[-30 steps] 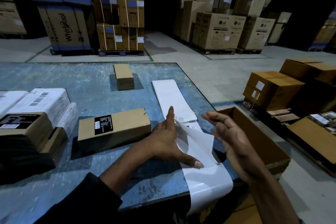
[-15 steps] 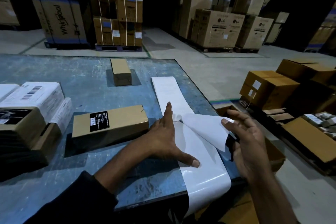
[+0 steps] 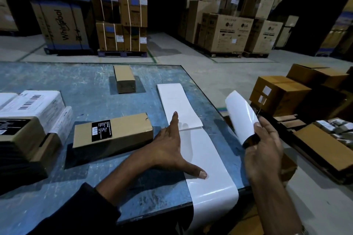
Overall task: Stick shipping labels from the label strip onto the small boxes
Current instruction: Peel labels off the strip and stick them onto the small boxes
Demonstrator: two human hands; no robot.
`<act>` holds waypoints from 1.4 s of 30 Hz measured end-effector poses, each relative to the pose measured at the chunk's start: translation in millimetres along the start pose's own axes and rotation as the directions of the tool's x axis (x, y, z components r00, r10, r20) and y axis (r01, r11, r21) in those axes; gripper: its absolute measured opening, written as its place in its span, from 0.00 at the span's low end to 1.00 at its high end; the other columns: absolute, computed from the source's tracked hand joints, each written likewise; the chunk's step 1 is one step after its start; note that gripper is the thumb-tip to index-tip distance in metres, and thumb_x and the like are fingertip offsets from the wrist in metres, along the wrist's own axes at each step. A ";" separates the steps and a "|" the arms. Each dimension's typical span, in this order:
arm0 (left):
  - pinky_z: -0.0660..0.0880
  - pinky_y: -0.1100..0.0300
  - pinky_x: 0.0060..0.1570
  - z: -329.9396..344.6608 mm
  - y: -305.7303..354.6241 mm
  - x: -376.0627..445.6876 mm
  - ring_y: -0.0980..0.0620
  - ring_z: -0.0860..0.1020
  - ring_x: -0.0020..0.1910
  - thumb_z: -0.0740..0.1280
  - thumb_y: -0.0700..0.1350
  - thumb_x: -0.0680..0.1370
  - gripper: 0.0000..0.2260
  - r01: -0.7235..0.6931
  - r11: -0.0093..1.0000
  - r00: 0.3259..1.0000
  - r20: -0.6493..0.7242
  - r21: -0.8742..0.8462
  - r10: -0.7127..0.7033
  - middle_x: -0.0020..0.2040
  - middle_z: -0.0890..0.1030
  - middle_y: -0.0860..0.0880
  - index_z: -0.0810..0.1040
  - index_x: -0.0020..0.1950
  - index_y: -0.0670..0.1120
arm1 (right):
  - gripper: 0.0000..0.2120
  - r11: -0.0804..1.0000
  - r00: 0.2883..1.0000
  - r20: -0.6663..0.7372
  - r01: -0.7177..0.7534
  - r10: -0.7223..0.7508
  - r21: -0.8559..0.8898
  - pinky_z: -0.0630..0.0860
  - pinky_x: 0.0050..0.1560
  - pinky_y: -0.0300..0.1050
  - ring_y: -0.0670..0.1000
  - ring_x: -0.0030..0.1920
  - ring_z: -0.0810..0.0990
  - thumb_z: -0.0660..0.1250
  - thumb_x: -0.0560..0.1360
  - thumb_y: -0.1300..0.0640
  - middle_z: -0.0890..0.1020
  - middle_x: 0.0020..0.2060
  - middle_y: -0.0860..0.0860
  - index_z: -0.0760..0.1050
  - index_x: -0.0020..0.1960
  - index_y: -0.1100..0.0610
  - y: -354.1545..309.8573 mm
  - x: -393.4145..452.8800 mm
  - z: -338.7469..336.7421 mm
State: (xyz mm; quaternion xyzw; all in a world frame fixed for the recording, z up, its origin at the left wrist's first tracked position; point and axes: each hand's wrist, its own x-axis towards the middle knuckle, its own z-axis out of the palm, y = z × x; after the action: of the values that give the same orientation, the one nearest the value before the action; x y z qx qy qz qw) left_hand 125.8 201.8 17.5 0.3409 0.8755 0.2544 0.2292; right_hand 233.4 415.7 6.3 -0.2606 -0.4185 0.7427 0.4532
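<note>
A long white label strip (image 3: 206,160) lies on the blue table (image 3: 91,97) and hangs over its front edge. My left hand (image 3: 170,147) presses flat on the strip, fingers spread. My right hand (image 3: 261,145) pinches a peeled white label (image 3: 241,114), which curls upward beyond the table's right edge. A brown small box (image 3: 118,131) with a black sticker lies just left of my left hand. Another plain brown small box (image 3: 124,78) sits farther back on the table.
Stacked boxes, white and brown (image 3: 28,118), fill the table's left side. An open carton (image 3: 288,166) stands below the table's right edge, and more brown cartons (image 3: 280,93) lie on the floor to the right. Pallets of large boxes (image 3: 235,30) stand behind.
My right hand took hold of the label's loose corner, peeled it off the strip and lifted it up to the right. My left hand has stayed pressed on the strip.
</note>
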 end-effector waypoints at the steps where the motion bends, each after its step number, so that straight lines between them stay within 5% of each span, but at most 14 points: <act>1: 0.45 0.44 0.84 0.3 0.6 -0.4 0.46 0.38 0.85 0.80 0.75 0.57 0.77 0.004 1.000 1.000 -0.002 -0.006 -0.004 0.86 0.35 0.53 0.16 0.75 0.58 | 0.14 1.000 1.000 0.030 0.004 -0.003 -0.014 0.82 0.52 0.45 0.53 0.65 0.79 0.68 0.84 0.57 0.80 0.64 0.47 0.78 0.68 0.46 -1.1 -1.9 0.2; 5: 0.46 0.45 0.84 -0.3 5.1 -4.3 0.46 0.38 0.85 0.79 0.75 0.59 0.75 0.014 0.998 1.000 -0.012 -0.053 -0.014 0.86 0.36 0.54 0.20 0.78 0.59 | 0.17 0.996 0.986 0.163 0.031 -0.017 -0.084 0.81 0.58 0.59 0.55 0.64 0.80 0.69 0.83 0.56 0.82 0.65 0.48 0.78 0.70 0.45 -4.6 -11.1 3.7; 9: 0.52 0.47 0.83 -2.5 9.6 -9.8 0.50 0.45 0.86 0.76 0.75 0.62 0.68 -0.042 0.977 0.998 -0.048 -0.211 0.033 0.86 0.39 0.55 0.25 0.80 0.63 | 0.19 0.970 0.968 0.202 0.180 -0.146 -0.161 0.78 0.69 0.62 0.54 0.71 0.78 0.74 0.78 0.50 0.81 0.67 0.44 0.80 0.68 0.40 -12.9 -27.7 3.8; 12: 0.63 0.49 0.80 -6.1 20.4 -16.9 0.55 0.65 0.81 0.73 0.74 0.67 0.55 -0.174 0.872 0.977 -0.193 -0.458 0.094 0.85 0.61 0.52 0.41 0.83 0.65 | 0.22 0.943 0.929 0.287 0.289 -0.234 -0.166 0.82 0.67 0.59 0.47 0.68 0.82 0.74 0.75 0.49 0.84 0.64 0.40 0.80 0.68 0.42 -23.6 -43.3 5.4; 15: 0.74 0.48 0.72 -12.8 30.9 -26.6 0.58 0.83 0.62 0.70 0.65 0.75 0.35 -0.303 0.686 0.930 -0.362 -0.662 0.061 0.65 0.84 0.54 0.65 0.79 0.57 | 0.21 0.862 0.833 0.426 0.466 -0.353 -0.198 0.84 0.60 0.44 0.42 0.62 0.84 0.74 0.74 0.54 0.85 0.57 0.33 0.79 0.66 0.44 -34.3 -60.4 10.3; 18: 0.78 0.55 0.62 -18.2 34.7 -36.6 0.51 0.87 0.54 0.70 0.58 0.80 0.22 -0.299 0.489 0.921 -0.382 -0.820 -0.077 0.57 0.88 0.49 0.74 0.72 0.53 | 0.22 0.730 0.732 0.542 0.622 -0.413 -0.283 0.82 0.55 0.34 0.40 0.59 0.84 0.78 0.71 0.52 0.84 0.57 0.33 0.80 0.64 0.41 -37.2 -78.9 14.8; 21: 0.81 0.56 0.49 -26.0 30.0 -43.4 0.50 0.88 0.47 0.73 0.58 0.77 0.19 -0.253 0.376 0.911 -0.350 -0.891 -0.218 0.50 0.89 0.48 0.81 0.62 0.49 | 0.24 0.604 0.606 0.665 0.745 -0.436 -0.283 0.81 0.52 0.35 0.42 0.59 0.84 0.80 0.72 0.52 0.84 0.57 0.36 0.80 0.65 0.41 -29.5 -95.4 21.2; 24: 0.77 0.56 0.43 -40.8 21.0 -51.8 0.49 0.86 0.43 0.76 0.56 0.76 0.16 -0.252 0.408 0.872 -0.389 -0.878 -0.298 0.49 0.89 0.46 0.81 0.59 0.51 | 0.25 0.533 0.490 0.754 0.817 -0.437 -0.222 0.81 0.52 0.41 0.48 0.61 0.84 0.83 0.73 0.52 0.84 0.57 0.40 0.80 0.68 0.47 -20.3 -108.7 29.9; 27: 0.80 0.56 0.38 -58.4 10.4 -62.7 0.47 0.87 0.40 0.78 0.45 0.76 0.15 -0.300 0.469 0.822 -0.474 -0.831 -0.315 0.48 0.89 0.45 0.81 0.61 0.52 | 0.28 0.489 0.445 0.784 0.846 -0.434 -0.210 0.78 0.57 0.40 0.49 0.65 0.81 0.82 0.72 0.45 0.83 0.60 0.41 0.79 0.69 0.47 -12.6 -118.1 40.3; 30: 0.80 0.60 0.32 -74.5 -0.1 -73.2 0.48 0.88 0.40 0.78 0.38 0.76 0.17 -0.329 0.529 0.793 -0.533 -0.782 -0.295 0.45 0.89 0.46 0.79 0.62 0.49 | 0.36 0.476 0.458 0.802 0.842 -0.384 -0.253 0.74 0.65 0.38 0.48 0.72 0.75 0.81 0.69 0.36 0.77 0.68 0.38 0.76 0.72 0.45 -3.2 -126.3 50.3; 35: 0.80 0.61 0.39 -94.0 -21.0 -81.8 0.46 0.88 0.47 0.80 0.42 0.75 0.19 -0.397 0.586 0.740 -0.624 -0.706 -0.251 0.48 0.89 0.45 0.80 0.63 0.50 | 0.55 0.573 0.556 0.810 0.731 -0.187 -0.370 0.69 0.71 0.45 0.44 0.79 0.66 0.82 0.58 0.27 0.67 0.77 0.38 0.67 0.79 0.43 12.4 -134.2 57.8; 37: 0.80 0.62 0.41 -102.7 -27.5 -85.6 0.47 0.88 0.47 0.78 0.42 0.76 0.19 -0.426 0.579 0.725 -0.645 -0.695 -0.241 0.48 0.89 0.47 0.79 0.64 0.51 | 0.60 0.671 0.594 0.800 0.625 -0.078 -0.399 0.74 0.67 0.41 0.38 0.73 0.71 0.85 0.50 0.27 0.71 0.74 0.36 0.67 0.77 0.43 11.9 -141.2 63.0; 39: 0.79 0.58 0.45 -113.3 -32.2 -87.6 0.50 0.88 0.47 0.78 0.43 0.76 0.19 -0.455 0.565 0.710 -0.664 -0.688 -0.236 0.48 0.89 0.48 0.79 0.65 0.52 | 0.57 0.844 0.656 0.753 0.372 0.055 -0.386 0.83 0.53 0.38 0.40 0.59 0.83 0.88 0.44 0.35 0.82 0.62 0.39 0.72 0.70 0.44 12.5 -149.2 71.5; 42: 0.76 0.57 0.45 -126.7 -39.9 -85.1 0.53 0.88 0.46 0.78 0.44 0.76 0.19 -0.460 0.582 0.696 -0.679 -0.670 -0.233 0.47 0.89 0.49 0.79 0.65 0.54 | 0.42 0.942 0.758 0.648 0.156 0.079 -0.297 0.87 0.41 0.49 0.53 0.45 0.89 0.86 0.54 0.30 0.88 0.52 0.49 0.81 0.55 0.56 22.4 -148.2 85.4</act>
State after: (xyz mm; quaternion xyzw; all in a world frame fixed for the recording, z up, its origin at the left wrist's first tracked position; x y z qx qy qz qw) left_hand 90.1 79.0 109.8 0.1345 0.6515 0.7465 -0.0158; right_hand 224.9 245.3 32.1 -0.0502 -0.6743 0.6951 0.2442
